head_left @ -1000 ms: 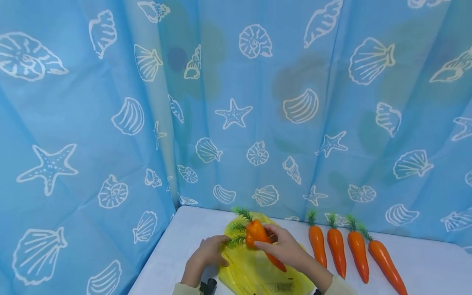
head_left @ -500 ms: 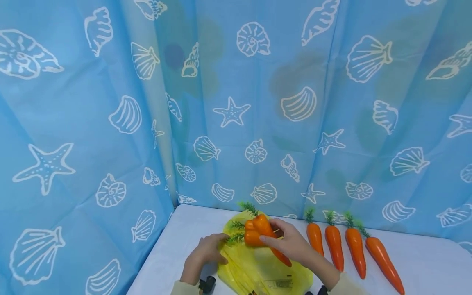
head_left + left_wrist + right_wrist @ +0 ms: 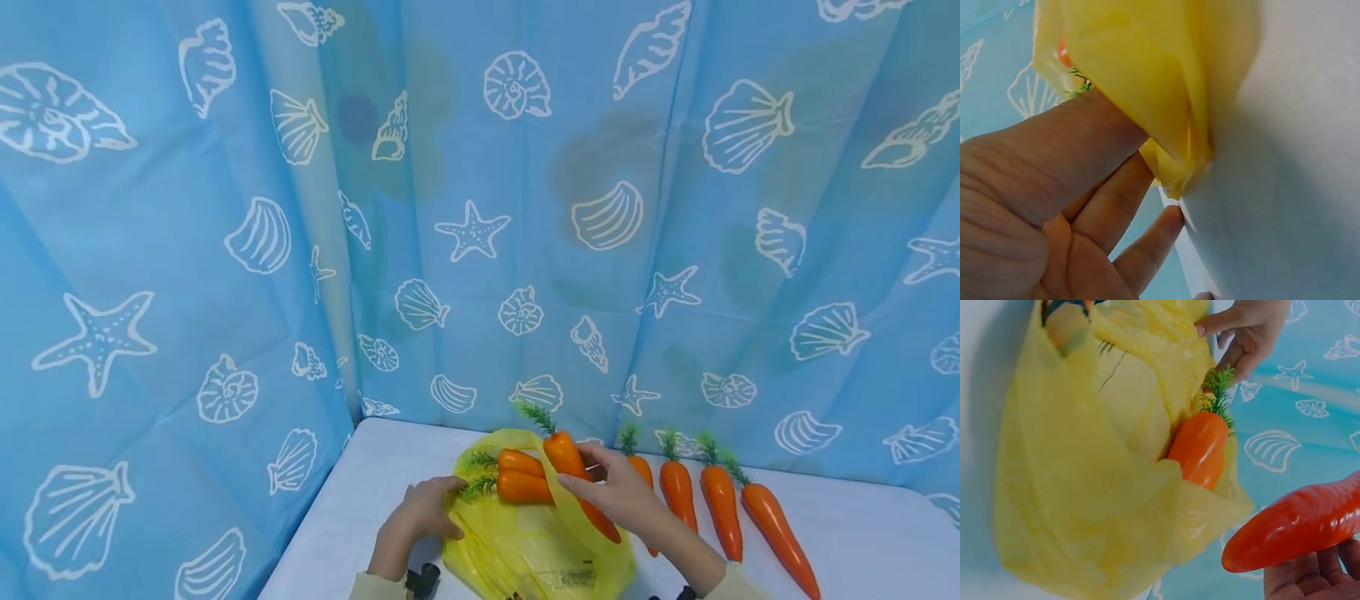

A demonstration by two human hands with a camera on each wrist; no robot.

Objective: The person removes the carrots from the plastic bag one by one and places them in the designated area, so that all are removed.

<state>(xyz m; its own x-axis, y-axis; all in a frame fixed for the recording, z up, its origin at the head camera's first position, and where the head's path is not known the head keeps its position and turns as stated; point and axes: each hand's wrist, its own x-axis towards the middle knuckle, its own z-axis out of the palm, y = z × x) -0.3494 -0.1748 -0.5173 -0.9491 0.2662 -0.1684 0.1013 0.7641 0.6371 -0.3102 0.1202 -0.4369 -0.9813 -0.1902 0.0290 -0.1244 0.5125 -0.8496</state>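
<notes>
My right hand grips a toy carrot with a green leafy top, lifted over the right side of a yellow plastic bag. In the right wrist view the carrot's red-orange tip lies across my fingers. Two more carrots lie side by side in the bag's mouth, the nearer carrot below the farther carrot, their leaves pointing left. At the bag's left edge my left hand pinches the plastic; in the left wrist view the thumb runs to the bag's fold and covers part of the grip.
Several carrots lie in a row on the white table, right of the bag; my right forearm partly covers the leftmost one. A blue curtain with white shell prints closes off the back and left side.
My right hand has moved right with its carrot, drawing it away from the two carrots in the bag. The bag's right edge has risen beside it. My left hand stays in place.
</notes>
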